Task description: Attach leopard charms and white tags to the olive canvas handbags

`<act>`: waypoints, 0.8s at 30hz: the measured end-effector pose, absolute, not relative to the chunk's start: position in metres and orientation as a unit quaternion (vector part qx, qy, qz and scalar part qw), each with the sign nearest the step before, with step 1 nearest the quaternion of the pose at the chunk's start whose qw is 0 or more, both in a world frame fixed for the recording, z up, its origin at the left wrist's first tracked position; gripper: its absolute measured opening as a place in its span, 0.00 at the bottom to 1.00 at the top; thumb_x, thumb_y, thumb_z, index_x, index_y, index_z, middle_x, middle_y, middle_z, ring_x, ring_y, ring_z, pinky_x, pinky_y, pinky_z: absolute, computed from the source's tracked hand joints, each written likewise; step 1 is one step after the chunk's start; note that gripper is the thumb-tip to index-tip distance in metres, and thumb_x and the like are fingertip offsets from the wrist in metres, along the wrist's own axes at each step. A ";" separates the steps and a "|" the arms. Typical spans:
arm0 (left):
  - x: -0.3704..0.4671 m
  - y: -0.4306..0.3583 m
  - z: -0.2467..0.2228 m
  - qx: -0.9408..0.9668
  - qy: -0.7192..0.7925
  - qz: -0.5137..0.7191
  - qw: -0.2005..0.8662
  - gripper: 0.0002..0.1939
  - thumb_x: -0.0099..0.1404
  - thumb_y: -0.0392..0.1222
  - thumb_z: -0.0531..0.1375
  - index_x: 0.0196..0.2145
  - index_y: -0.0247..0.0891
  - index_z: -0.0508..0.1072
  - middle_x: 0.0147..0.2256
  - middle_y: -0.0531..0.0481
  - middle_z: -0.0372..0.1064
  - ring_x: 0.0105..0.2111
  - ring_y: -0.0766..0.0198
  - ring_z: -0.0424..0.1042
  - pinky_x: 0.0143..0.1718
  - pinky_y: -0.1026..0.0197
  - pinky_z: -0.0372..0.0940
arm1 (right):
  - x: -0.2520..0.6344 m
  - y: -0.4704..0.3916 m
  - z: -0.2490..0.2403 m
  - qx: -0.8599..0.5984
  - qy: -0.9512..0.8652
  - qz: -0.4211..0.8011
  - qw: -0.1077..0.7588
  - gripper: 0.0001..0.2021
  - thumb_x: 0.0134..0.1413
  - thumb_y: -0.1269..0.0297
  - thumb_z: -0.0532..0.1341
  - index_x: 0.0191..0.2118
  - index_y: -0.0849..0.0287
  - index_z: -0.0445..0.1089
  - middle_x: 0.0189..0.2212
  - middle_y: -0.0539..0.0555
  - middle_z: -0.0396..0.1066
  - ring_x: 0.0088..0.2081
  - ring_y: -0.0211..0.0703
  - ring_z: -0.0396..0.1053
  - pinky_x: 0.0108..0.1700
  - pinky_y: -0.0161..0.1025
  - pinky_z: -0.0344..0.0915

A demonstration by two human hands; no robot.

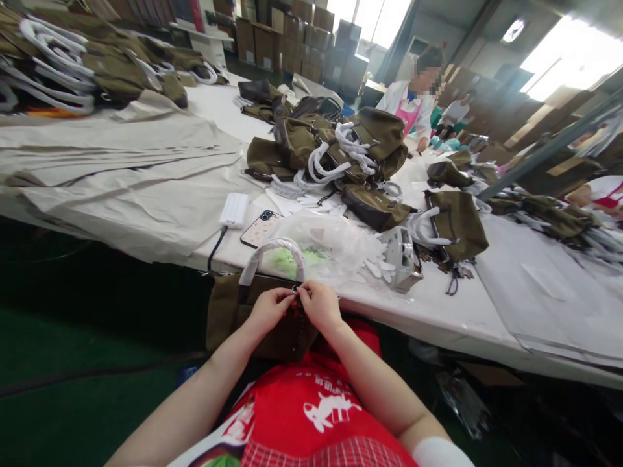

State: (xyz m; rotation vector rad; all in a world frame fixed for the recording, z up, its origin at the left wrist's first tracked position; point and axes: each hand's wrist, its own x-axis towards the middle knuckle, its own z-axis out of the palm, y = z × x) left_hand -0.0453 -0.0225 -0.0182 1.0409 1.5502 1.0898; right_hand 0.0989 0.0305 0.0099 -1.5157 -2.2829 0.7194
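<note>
An olive-brown handbag (pixel 226 308) rests against the table's front edge, close to my lap. One of its handles (pixel 292 245) is wrapped in white and arches up above the table edge. My left hand (pixel 272 305) pinches a small metal ring (pixel 294 290) at the handle's base. From the other side my right hand (pixel 318 305) closes on the same spot, its fingertips nearly meeting the left ones. Something small and dark hangs below the ring, partly hidden by my fingers.
On the white table (pixel 287 298) lie a phone (pixel 260 227), a white power bank (pixel 234 210) with a cable, a clear plastic bag (pixel 331 240) and a roll-like holder (pixel 405 259). Piled handbags (pixel 302 143) stand behind. A co-worker (pixel 413 97) is across the table.
</note>
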 end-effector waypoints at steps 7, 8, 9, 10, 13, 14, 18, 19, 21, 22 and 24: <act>-0.053 -0.021 -0.005 0.585 0.613 0.463 0.260 0.11 0.60 0.48 0.62 0.34 0.39 0.79 0.34 0.48 0.72 0.31 0.63 0.70 0.38 0.59 0.66 | 0.106 0.029 0.005 -0.455 -0.778 0.342 0.267 0.10 0.62 0.60 0.57 0.34 0.57 0.73 0.28 0.51 0.75 0.31 0.40 0.71 0.36 0.35 0.62; -0.054 -0.019 -0.005 0.595 0.596 0.468 0.268 0.10 0.59 0.47 0.62 0.31 0.39 0.79 0.35 0.47 0.73 0.35 0.61 0.71 0.41 0.58 0.67 | 0.108 0.028 0.005 -0.442 -0.774 0.359 0.277 0.10 0.61 0.60 0.58 0.34 0.57 0.73 0.28 0.50 0.75 0.31 0.40 0.70 0.36 0.35 0.63; -0.054 -0.017 -0.004 0.593 0.584 0.475 0.286 0.09 0.59 0.47 0.62 0.29 0.39 0.79 0.35 0.47 0.73 0.37 0.60 0.72 0.43 0.58 0.67 | 0.110 0.028 0.005 -0.433 -0.765 0.381 0.286 0.09 0.60 0.61 0.58 0.35 0.57 0.73 0.27 0.50 0.74 0.30 0.40 0.70 0.35 0.35 0.64; -0.054 -0.016 -0.004 0.579 0.577 0.482 0.315 0.10 0.59 0.47 0.63 0.28 0.39 0.79 0.35 0.46 0.74 0.38 0.59 0.73 0.43 0.57 0.68 | 0.113 0.027 0.005 -0.427 -0.751 0.411 0.291 0.08 0.59 0.61 0.59 0.36 0.58 0.73 0.26 0.50 0.74 0.29 0.39 0.70 0.34 0.35 0.64; -0.054 -0.015 -0.003 0.482 0.571 0.489 0.450 0.14 0.57 0.52 0.64 0.32 0.37 0.78 0.31 0.48 0.76 0.29 0.62 0.74 0.33 0.60 0.70 | 0.123 0.024 0.007 -0.400 -0.677 0.543 0.294 0.09 0.55 0.59 0.62 0.37 0.58 0.71 0.26 0.49 0.73 0.26 0.38 0.71 0.30 0.35 0.67; -0.054 -0.015 -0.002 0.444 0.569 0.488 0.491 0.17 0.56 0.53 0.65 0.33 0.36 0.77 0.29 0.48 0.76 0.27 0.62 0.74 0.30 0.61 0.70 | 0.127 0.023 0.008 -0.385 -0.652 0.585 0.290 0.10 0.54 0.58 0.64 0.38 0.59 0.70 0.28 0.49 0.74 0.28 0.38 0.72 0.31 0.35 0.68; -0.052 -0.018 0.007 0.365 0.551 0.501 0.559 0.23 0.49 0.55 0.70 0.36 0.34 0.75 0.28 0.48 0.77 0.28 0.62 0.76 0.31 0.62 0.71 | 0.138 0.019 0.014 -0.346 -0.610 0.657 0.279 0.17 0.52 0.56 0.66 0.45 0.59 0.70 0.39 0.55 0.78 0.40 0.44 0.76 0.34 0.35 0.71; -0.050 -0.019 0.010 0.363 0.546 0.503 0.564 0.23 0.49 0.55 0.70 0.36 0.34 0.74 0.28 0.49 0.77 0.27 0.63 0.76 0.31 0.62 0.71 | 0.139 0.018 0.015 -0.353 -0.615 0.647 0.279 0.16 0.55 0.55 0.64 0.44 0.59 0.70 0.38 0.56 0.78 0.40 0.44 0.77 0.33 0.34 0.70; -0.048 -0.021 0.014 0.379 0.537 0.503 0.561 0.21 0.51 0.54 0.69 0.34 0.35 0.74 0.27 0.50 0.76 0.26 0.64 0.75 0.31 0.63 0.71 | 0.141 0.018 0.018 -0.383 -0.646 0.600 0.276 0.15 0.61 0.53 0.58 0.42 0.60 0.72 0.34 0.55 0.78 0.35 0.43 0.77 0.28 0.32 0.68; -0.047 -0.023 0.016 0.398 0.534 0.499 0.555 0.19 0.53 0.53 0.68 0.33 0.35 0.74 0.26 0.51 0.76 0.26 0.65 0.74 0.31 0.63 0.70 | 0.141 0.017 0.020 -0.393 -0.673 0.565 0.271 0.15 0.63 0.54 0.56 0.42 0.60 0.73 0.33 0.55 0.78 0.33 0.42 0.77 0.28 0.32 0.67; -0.046 -0.026 0.020 0.455 0.528 0.484 0.529 0.15 0.57 0.51 0.65 0.32 0.35 0.76 0.26 0.51 0.74 0.26 0.66 0.73 0.31 0.64 0.70 | 0.143 0.017 0.025 -0.386 -0.743 0.486 0.249 0.14 0.65 0.58 0.54 0.42 0.59 0.75 0.33 0.53 0.78 0.32 0.40 0.76 0.32 0.33 0.68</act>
